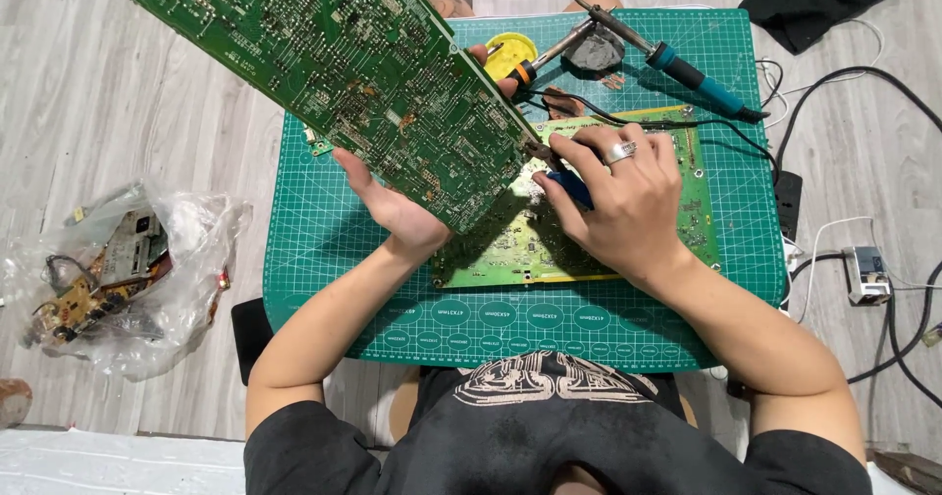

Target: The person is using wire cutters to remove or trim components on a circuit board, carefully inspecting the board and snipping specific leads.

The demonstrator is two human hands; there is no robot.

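Observation:
My left hand (397, 206) holds up a large dark green circuit board (334, 63), tilted, gripping it from beneath with fingers showing past its right edge. My right hand (623, 196), with a ring on one finger, is closed around a blue-handled tool (572, 189) whose tip meets the raised board's lower right edge. Under both hands lies a lighter green circuit board (687, 210) flat on the green cutting mat (314, 250).
A soldering iron with a teal handle (677, 63) rests on a stand at the mat's far side, beside a yellow round tin (510, 52). A plastic bag of electronic parts (118, 279) lies on the floor at left. Cables and a power strip (788, 201) are at right.

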